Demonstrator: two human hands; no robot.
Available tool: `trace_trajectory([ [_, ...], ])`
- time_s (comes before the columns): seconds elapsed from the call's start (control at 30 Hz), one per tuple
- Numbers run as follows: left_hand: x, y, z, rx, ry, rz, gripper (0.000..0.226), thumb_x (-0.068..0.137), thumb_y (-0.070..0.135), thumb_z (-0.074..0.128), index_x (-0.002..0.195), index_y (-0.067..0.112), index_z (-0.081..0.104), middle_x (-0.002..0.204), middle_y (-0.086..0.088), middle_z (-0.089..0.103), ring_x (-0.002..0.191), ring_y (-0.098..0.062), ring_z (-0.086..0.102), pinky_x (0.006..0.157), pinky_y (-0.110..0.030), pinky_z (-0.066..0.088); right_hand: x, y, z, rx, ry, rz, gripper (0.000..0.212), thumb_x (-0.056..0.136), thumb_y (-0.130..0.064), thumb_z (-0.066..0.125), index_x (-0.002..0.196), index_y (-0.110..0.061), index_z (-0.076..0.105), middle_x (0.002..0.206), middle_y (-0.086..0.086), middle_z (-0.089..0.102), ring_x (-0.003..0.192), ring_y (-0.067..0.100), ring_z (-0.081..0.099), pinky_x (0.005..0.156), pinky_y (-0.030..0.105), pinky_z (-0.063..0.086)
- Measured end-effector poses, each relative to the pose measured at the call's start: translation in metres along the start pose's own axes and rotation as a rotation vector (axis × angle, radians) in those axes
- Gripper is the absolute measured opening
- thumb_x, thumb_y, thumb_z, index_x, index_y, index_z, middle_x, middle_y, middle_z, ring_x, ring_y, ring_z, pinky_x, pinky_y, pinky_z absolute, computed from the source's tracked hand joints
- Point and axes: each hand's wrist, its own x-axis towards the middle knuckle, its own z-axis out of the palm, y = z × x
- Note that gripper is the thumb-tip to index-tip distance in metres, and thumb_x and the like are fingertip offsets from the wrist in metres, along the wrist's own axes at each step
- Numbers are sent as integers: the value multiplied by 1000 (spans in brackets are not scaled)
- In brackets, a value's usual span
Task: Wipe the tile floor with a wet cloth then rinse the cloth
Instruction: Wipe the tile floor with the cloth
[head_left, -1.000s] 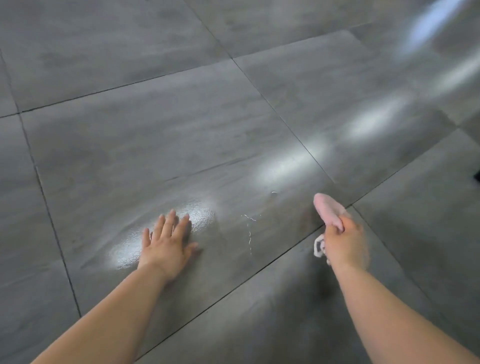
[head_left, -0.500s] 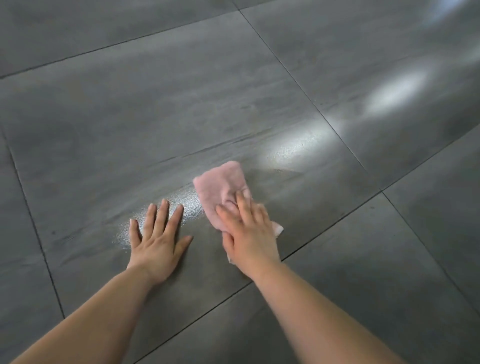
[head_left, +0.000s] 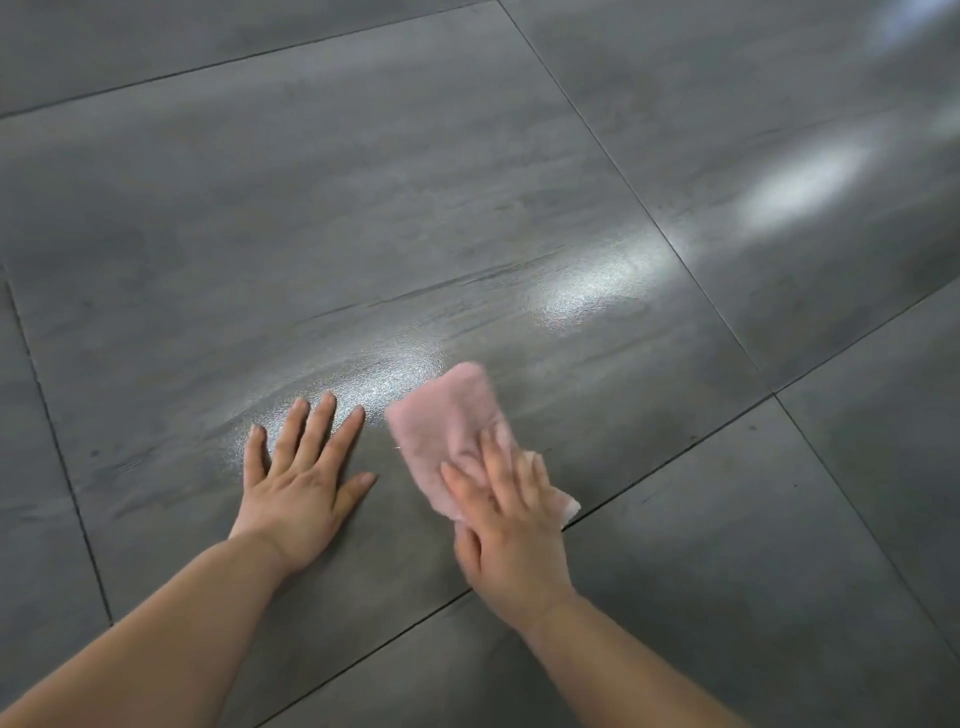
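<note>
Pressing a pink cloth (head_left: 444, 431) flat against the tile floor (head_left: 363, 182), the right hand (head_left: 511, 540) lies palm down over the cloth's near half. Its fingers (head_left: 493, 457) are spread and almost straight on top of the fabric, not curled round it. The cloth is folded into a rough rectangle and rests on the large central grey tile, close to that tile's near right edge. Its far end juts out beyond the fingertips, and a paler corner (head_left: 569, 506) shows at the right of the hand, just beside the dark grout line (head_left: 675, 455) that runs diagonally across the lower part of the view. Both cloth and right hand appear slightly blurred. The left hand (head_left: 301, 483) lies flat on the same tile just left of the cloth, near it but not touching. Its palm is down, its fingers are extended and slightly fanned, its thumb points toward the cloth, and it holds nothing. A grainy, glistening wet patch (head_left: 395, 374) spreads just beyond the left fingertips and up to the cloth's far left edge. Two further bright reflections (head_left: 587, 291) lie farther off to the right, the more distant one on the neighbouring tile. Both bare forearms enter from the bottom edge.
</note>
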Motion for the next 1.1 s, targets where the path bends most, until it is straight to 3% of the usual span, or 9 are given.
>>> trace_trajectory([
  [0.13,0,-1,2,9,15,8,62,93,46,25,142,30,-11,154,3,-18,140,-16,-22,112,-41,-17,8,57,-15,-56,-36,-84,48,74,-26,40,122,-22,46,131,19,56,127,34,34,104,56,33],
  [0.23,-1,-2,3,17,36,21,62,93,46,26,142,30,-9,154,2,-17,140,-17,-21,112,-43,-16,13,134,-47,-166,58,265,51,78,-28,37,124,-10,50,133,28,50,122,50,44,93,63,41],
  [0.4,-3,-2,3,-53,93,51,62,94,41,31,143,29,-4,155,1,-14,141,-17,-17,113,-40,-14,7,122,-59,-85,-33,864,56,92,-17,34,146,-12,20,155,22,11,141,40,13,113,45,15],
  [0.5,-19,-14,6,-215,269,-18,56,94,33,34,144,25,8,156,-3,-5,143,-18,-10,114,-34,-11,-25,37,-14,-138,148,540,56,75,-21,34,130,-11,42,137,30,43,125,48,38,101,51,27],
  [0.63,-53,-48,21,-285,390,-223,52,94,27,37,142,20,19,156,-6,5,143,-20,-3,115,-34,-7,-67,-63,15,-34,6,36,59,64,-27,40,123,-22,44,136,10,36,133,34,23,109,45,11],
  [0.8,-68,-73,31,-295,422,-346,55,92,31,40,142,18,21,156,-6,6,143,-19,-3,114,-33,-7,-39,-3,-3,-58,-104,-292,52,67,-27,43,119,-24,47,135,13,51,121,30,37,108,41,19],
  [0.93,-65,-88,39,-233,473,-336,55,93,36,40,142,18,22,155,-7,8,143,-18,-1,111,-25,-15,-5,94,-37,-148,19,163,53,72,-27,34,120,-8,47,128,30,54,120,39,39,97,50,39],
  [1.03,-64,-88,44,-204,542,-320,55,91,42,33,141,19,25,154,-7,14,143,-17,4,96,-6,-28,17,77,-36,-41,132,718,69,71,-26,25,132,2,43,141,35,35,129,52,31,105,54,27],
  [1.1,-62,-88,45,-205,550,-329,53,92,41,31,141,20,26,154,-6,15,143,-18,6,93,-4,-30,19,28,-14,-48,192,674,67,67,-21,28,125,4,49,134,36,44,122,56,40,101,57,32],
])
